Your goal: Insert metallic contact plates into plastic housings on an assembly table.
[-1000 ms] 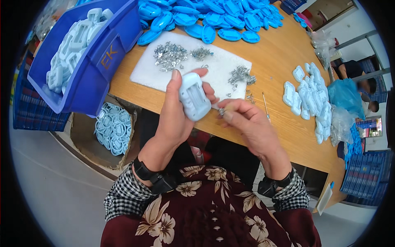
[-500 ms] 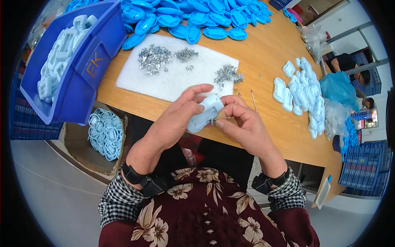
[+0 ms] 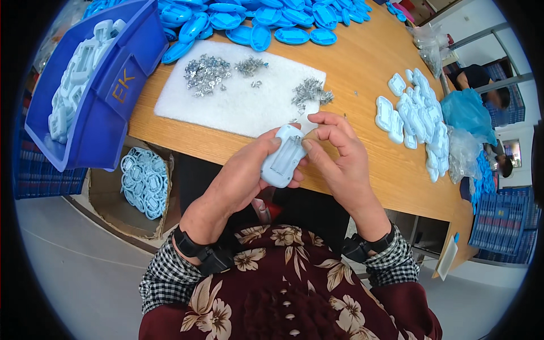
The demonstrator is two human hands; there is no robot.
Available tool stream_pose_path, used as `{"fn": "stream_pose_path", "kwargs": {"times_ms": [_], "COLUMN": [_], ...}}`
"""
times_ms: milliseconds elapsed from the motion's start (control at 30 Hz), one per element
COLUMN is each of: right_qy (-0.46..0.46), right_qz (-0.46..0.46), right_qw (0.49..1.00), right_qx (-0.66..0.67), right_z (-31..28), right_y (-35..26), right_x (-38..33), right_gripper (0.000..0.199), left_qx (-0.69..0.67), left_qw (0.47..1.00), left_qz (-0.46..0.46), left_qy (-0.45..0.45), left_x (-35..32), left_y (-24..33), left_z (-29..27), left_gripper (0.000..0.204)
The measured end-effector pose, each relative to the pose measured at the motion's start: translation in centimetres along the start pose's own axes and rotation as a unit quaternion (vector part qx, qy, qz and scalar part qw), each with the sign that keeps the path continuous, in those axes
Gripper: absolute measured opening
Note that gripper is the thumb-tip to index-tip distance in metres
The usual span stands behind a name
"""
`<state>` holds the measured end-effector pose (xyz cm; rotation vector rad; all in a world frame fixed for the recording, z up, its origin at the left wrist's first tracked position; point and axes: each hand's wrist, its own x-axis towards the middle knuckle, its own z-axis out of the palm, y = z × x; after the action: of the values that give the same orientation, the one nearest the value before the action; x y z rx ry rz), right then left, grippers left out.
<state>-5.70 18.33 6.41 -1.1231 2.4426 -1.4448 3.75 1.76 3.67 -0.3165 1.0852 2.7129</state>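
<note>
My left hand (image 3: pixel 241 170) grips a light-blue plastic casing (image 3: pixel 276 174) with an oblong compartment in its upturned face. The fingers wrap beneath it, with the thumb along its left edge. My right hand (image 3: pixel 340 156) pinches a tiny metal contact piece (image 3: pixel 297 139) at the compartment's far end; the fingertips partly cover it. Just beyond both hands lies a white foam sheet (image 3: pixel 175 105). It carries a heap of flat metal pieces (image 3: pixel 207 75), a smaller metal heap (image 3: pixel 249 67) and a heap of what look like springs (image 3: pixel 310 94).
A blue bin (image 3: pixel 107 113) of pale casings stands at left, above a cardboard box (image 3: pixel 107 207) of light-blue rings. Bright-blue oval shells (image 3: pixel 260 37) pile up at the back. More pale casings (image 3: pixel 416 110) lie right, near plastic bags (image 3: pixel 464 116). Another person (image 3: pixel 473 79) is at far right.
The casing has turned so its compartment faces up more. My right hand has shifted from the casing's side edge to the compartment's far end, bringing the small metal piece there.
</note>
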Motion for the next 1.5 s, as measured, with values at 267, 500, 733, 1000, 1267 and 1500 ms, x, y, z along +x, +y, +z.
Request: {"fn": "stream_pose_path", "kwargs": {"times_ms": [267,500,733,1000,1267,1500], "right_qy": [0.006,-0.052,-0.09,-0.094,-0.05,-0.017], "right_qz": [-0.171,-0.194,-0.163,-0.177,-0.123,0.068], "right_qw": [0.934,0.919,0.927,0.924,0.956,0.997], "right_qx": [-0.314,-0.339,-0.327,-0.327,-0.262,-0.022], "right_z": [0.7,0.0,-0.6,-0.8,-1.5,-0.1], "right_y": [0.6,-0.3,-1.0,-0.5,0.5,0.5], "right_x": [-0.5,-1.4,-1.2,-1.1,-0.7,-0.9], "right_gripper": [0.018,0.029,0.038,0.037,0.033,0.028], "left_qx": [0.07,0.111,0.105,0.088,0.05,0.012], "left_qw": [0.997,0.993,0.994,0.995,0.997,0.999], "left_qz": [-0.005,0.004,0.018,-0.028,-0.033,-0.025], "left_qy": [0.039,0.044,0.037,0.047,0.046,-0.028], "left_x": [1.0,1.2,1.1,0.9,1.0,0.7], "left_y": [-1.0,-1.3,-1.2,-0.4,-0.6,-0.4], "left_z": [0.0,-0.7,-0.2,0.2,-0.1,-0.8], "left_gripper": [0.042,0.042,0.038,0.041,0.044,0.044]}}
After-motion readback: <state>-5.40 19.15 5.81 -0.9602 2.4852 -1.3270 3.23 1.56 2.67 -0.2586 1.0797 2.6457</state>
